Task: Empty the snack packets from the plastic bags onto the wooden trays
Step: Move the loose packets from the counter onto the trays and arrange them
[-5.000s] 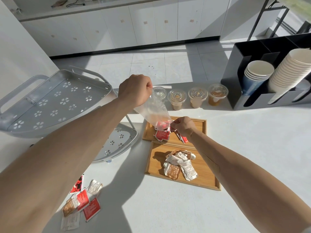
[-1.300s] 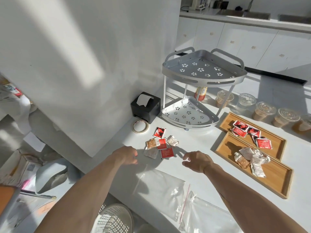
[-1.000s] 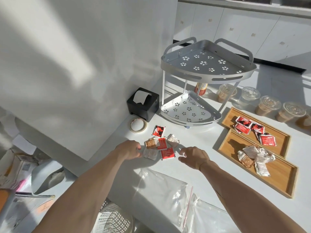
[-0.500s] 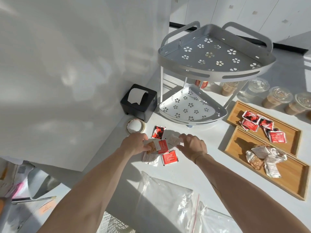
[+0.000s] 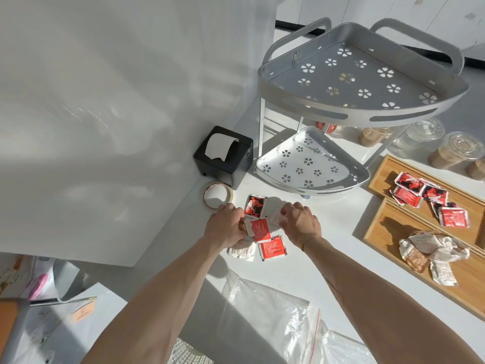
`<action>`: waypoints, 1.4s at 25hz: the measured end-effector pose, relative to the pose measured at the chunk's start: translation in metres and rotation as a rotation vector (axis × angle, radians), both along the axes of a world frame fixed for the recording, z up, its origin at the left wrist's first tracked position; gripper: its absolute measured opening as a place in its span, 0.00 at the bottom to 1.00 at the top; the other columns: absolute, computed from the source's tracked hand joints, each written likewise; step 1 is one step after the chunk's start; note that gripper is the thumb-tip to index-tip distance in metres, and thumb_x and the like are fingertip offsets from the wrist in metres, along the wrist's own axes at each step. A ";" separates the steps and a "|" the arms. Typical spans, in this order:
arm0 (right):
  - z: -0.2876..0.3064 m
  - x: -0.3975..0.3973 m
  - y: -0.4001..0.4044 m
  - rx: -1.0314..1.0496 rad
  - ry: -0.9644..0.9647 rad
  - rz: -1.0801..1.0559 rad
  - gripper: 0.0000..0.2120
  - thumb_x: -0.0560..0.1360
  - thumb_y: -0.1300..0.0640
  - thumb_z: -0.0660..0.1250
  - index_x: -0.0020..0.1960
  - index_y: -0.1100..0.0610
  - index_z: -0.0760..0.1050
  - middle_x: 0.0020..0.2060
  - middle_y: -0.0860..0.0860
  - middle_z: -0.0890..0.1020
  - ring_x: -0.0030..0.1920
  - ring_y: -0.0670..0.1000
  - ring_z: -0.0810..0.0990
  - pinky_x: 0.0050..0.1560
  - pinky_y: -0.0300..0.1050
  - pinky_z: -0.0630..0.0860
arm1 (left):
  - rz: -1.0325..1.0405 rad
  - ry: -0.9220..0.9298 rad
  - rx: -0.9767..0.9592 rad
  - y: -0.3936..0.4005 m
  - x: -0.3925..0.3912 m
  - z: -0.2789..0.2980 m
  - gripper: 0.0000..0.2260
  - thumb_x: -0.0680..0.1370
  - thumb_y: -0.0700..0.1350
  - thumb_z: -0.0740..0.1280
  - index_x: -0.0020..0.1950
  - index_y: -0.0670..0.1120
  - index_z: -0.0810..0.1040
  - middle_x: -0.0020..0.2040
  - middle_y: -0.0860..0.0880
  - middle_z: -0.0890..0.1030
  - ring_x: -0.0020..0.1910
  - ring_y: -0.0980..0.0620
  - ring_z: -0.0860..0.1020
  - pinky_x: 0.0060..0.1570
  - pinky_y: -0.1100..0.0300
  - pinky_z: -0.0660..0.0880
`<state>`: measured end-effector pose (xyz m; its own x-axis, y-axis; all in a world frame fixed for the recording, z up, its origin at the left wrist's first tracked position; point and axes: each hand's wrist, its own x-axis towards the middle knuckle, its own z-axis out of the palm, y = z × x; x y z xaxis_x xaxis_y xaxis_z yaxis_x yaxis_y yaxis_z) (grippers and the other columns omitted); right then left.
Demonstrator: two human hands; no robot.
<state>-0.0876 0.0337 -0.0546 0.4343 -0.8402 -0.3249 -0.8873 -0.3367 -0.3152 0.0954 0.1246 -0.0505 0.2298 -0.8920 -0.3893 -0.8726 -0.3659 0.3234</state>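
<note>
Left hand (image 5: 225, 227): I see it curled down on the loose packets (image 5: 258, 227) on the white counter (image 5: 328, 258), fingertips pinching the left edge of a red packet and a brown one under it.
Right hand (image 5: 299, 222): fingers bent onto a pale packet at the pile's right side; I cannot tell whether it is truly gripped or only pressed.
Loose packets: a small cluster between and just below my two hands. One red-and-black packet (image 5: 255, 206) lies just beyond the hands, long axis running away from me. Another red packet (image 5: 273, 247) lies just on my side of the right hand, tilted slightly, print facing up. A pale crumpled packet (image 5: 242, 250) sits under the left wrist.
Wooden trays (image 5: 385, 232): well to the right of the right hand, two side by side, long axes slanting away to the right. The farther holds red packets (image 5: 409, 191), the nearer pale and brown packets (image 5: 430, 250).
Plastic bags (image 5: 273, 311): flat and see-through, on my side of the hands, beside my right forearm, reaching the counter's near edge.
Edges: wall (image 5: 105, 101) close on the left; tape roll (image 5: 217, 197) just beyond the left hand; black box (image 5: 225, 156) beyond that; corner rack (image 5: 312, 166) just beyond the right hand.
Open room: bare counter between the right hand and the trays.
</note>
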 end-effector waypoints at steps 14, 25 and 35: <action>0.013 -0.089 0.037 0.286 -0.038 -0.198 0.09 0.71 0.51 0.69 0.50 0.52 0.79 0.44 0.54 0.82 0.45 0.56 0.79 0.43 0.45 0.74 | -0.090 0.109 0.102 0.033 0.006 0.019 0.11 0.75 0.45 0.68 0.54 0.41 0.81 0.50 0.41 0.84 0.51 0.41 0.80 0.47 0.51 0.73; 0.006 -0.129 0.089 0.243 -0.019 -0.269 0.12 0.72 0.50 0.68 0.54 0.49 0.77 0.48 0.54 0.83 0.49 0.57 0.80 0.42 0.45 0.73 | 0.007 0.028 -0.015 0.056 -0.022 0.004 0.15 0.70 0.43 0.72 0.57 0.50 0.80 0.53 0.47 0.81 0.55 0.45 0.78 0.47 0.53 0.76; 0.039 -0.214 0.087 0.149 -0.041 -0.388 0.11 0.74 0.51 0.65 0.56 0.50 0.78 0.50 0.55 0.84 0.50 0.58 0.81 0.40 0.44 0.70 | -0.019 -0.046 0.047 0.044 -0.051 0.044 0.10 0.72 0.46 0.69 0.51 0.48 0.73 0.37 0.51 0.77 0.42 0.46 0.77 0.39 0.57 0.70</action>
<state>-0.3020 0.1210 -0.0157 0.1096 -0.8892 -0.4442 -0.9252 0.0721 -0.3726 0.0441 0.1688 -0.0063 0.2319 -0.8771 -0.4206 -0.8929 -0.3635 0.2658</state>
